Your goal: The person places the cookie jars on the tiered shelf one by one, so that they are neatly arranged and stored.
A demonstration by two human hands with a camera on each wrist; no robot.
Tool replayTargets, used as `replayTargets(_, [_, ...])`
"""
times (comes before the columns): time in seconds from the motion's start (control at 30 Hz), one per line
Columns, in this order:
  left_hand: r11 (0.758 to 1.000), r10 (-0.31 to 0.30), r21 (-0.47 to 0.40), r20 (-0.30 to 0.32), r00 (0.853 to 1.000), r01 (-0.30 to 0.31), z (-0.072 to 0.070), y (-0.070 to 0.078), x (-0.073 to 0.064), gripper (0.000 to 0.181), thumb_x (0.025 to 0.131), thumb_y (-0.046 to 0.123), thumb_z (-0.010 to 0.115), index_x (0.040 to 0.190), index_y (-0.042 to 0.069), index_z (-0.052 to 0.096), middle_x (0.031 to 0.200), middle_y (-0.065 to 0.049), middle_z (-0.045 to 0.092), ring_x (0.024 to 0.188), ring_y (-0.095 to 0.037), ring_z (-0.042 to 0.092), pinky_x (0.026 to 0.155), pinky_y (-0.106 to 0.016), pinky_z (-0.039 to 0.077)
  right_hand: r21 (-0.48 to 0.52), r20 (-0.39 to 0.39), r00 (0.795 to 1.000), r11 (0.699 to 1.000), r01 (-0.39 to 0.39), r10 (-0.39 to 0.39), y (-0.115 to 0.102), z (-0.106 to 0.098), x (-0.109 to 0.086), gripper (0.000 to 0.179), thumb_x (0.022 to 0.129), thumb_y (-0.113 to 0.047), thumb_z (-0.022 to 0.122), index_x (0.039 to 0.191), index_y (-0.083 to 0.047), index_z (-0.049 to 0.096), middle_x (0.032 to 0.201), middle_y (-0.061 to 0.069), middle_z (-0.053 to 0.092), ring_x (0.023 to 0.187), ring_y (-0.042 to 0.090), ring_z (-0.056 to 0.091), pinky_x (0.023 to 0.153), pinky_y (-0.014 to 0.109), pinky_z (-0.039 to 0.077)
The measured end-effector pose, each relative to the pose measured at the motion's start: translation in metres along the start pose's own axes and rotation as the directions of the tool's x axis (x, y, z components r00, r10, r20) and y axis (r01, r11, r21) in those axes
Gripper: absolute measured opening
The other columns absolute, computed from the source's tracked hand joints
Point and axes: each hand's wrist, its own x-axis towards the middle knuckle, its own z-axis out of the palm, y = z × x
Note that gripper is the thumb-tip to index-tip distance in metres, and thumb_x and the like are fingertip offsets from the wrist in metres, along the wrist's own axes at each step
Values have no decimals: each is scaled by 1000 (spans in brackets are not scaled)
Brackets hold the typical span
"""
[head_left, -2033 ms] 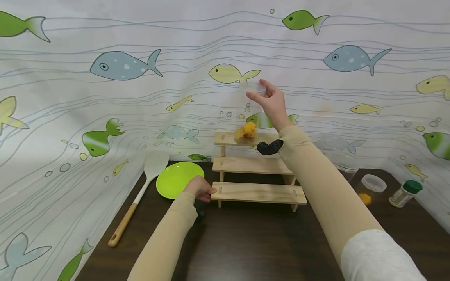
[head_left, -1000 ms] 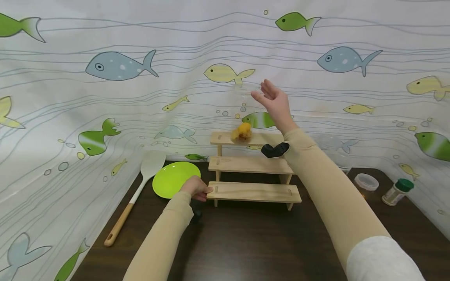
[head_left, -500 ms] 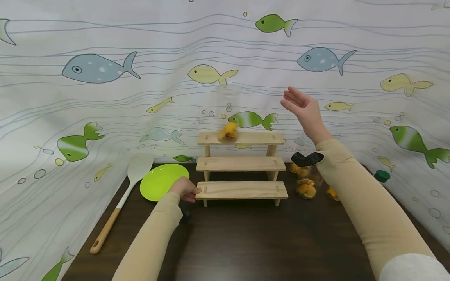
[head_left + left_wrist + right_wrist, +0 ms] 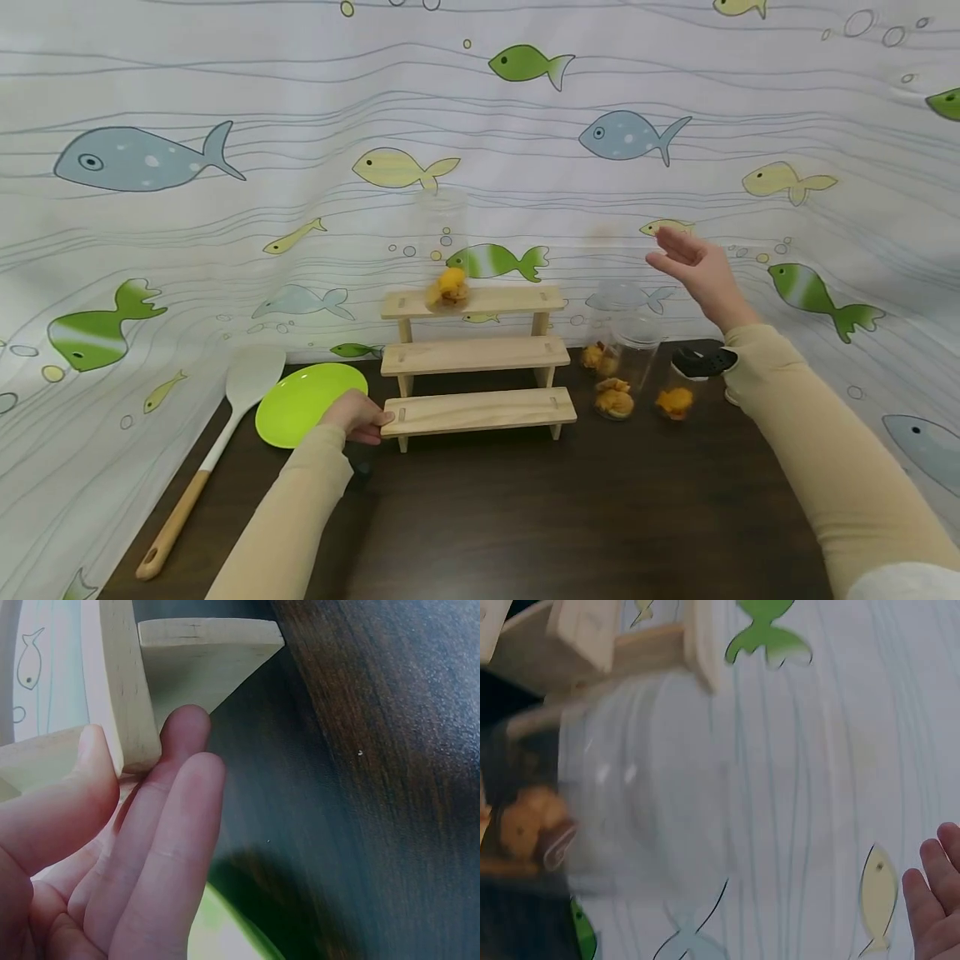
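Note:
My left hand pinches the left end of the lowest step of a three-tier wooden display stand. In the left wrist view the thumb lies on the board and the fingers reach beneath it. On the top step stands a tall clear jar with crinkled yellow-orange pieces at its bottom. My right hand is in the air, fingers extended and holding nothing, above several clear jars on the right. Among them are a front jar, one behind it and a shorter one, all with similar pieces inside.
A lime-green plate lies left of the stand. Beside it is a white turner with a wooden handle. A fish-patterned cloth hangs behind the dark table. My right forearm covers part of the right side.
My right hand has let go of the tall jar's top and moved right, then lower, toward the other jars. The left hand keeps its hold on the stand. The head view has turned right.

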Motion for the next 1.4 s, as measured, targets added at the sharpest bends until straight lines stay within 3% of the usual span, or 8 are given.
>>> replayTargets(0.1, [1000, -21, 4, -5, 1000, 21, -4, -1, -1, 34, 89, 9, 66, 107, -19, 58, 77, -15, 67, 67, -21, 67, 74, -38, 59, -45, 21, 999, 998, -42, 43, 16, -4, 1, 68, 92, -35, 62, 149, -12, 31, 152, 12, 33, 138, 28, 34, 112, 48, 32])
replayTargets(0.17, [1000, -27, 10, -10, 1000, 28, -5, -1, -2, 35, 89, 10, 66, 107, -19, 58, 77, -15, 67, 67, -21, 67, 74, -39, 59, -72, 33, 998, 996, -54, 56, 27, -5, 2, 71, 91, -38, 63, 149, -12, 31, 151, 13, 33, 137, 31, 34, 110, 53, 31])
replayTargets(0.4, [999, -9, 30, 0, 1000, 9, 0, 0, -4, 34, 89, 9, 65, 106, -20, 58, 77, -15, 67, 69, -22, 67, 73, -38, 60, -117, 45, 993, 988, -99, 105, 67, -13, -6, 75, 91, -41, 63, 148, -7, 30, 151, 14, 32, 137, 36, 32, 109, 56, 31])
replayTargets(0.6, [999, -14, 43, -8, 1000, 14, 4, 0, -4, 31, 89, 9, 65, 104, -18, 60, 76, -13, 67, 66, -19, 66, 70, -36, 60, -127, 100, 987, 985, -113, 126, 85, -11, -8, 76, 92, -39, 61, 150, -7, 25, 152, 18, 28, 137, 40, 29, 109, 58, 29])
replayTargets(1.13, [998, 8, 56, -26, 1000, -7, 3, 4, -6, 32, 89, 9, 65, 105, -18, 59, 75, -13, 67, 65, -18, 66, 69, -37, 60, -93, 169, 981, 992, -86, 100, 97, 9, 4, 78, 92, -29, 63, 151, -6, 18, 154, 18, 23, 139, 37, 26, 111, 49, 29])
replayTargets(1.4, [998, 2, 57, -40, 999, 0, 4, 3, -6, 30, 88, 9, 66, 102, -17, 61, 74, -13, 68, 65, -20, 67, 66, -35, 61, -45, 187, 974, 991, -124, 130, 100, 16, 10, 80, 92, -33, 63, 151, -5, 16, 155, 18, 20, 140, 34, 25, 112, 48, 29])
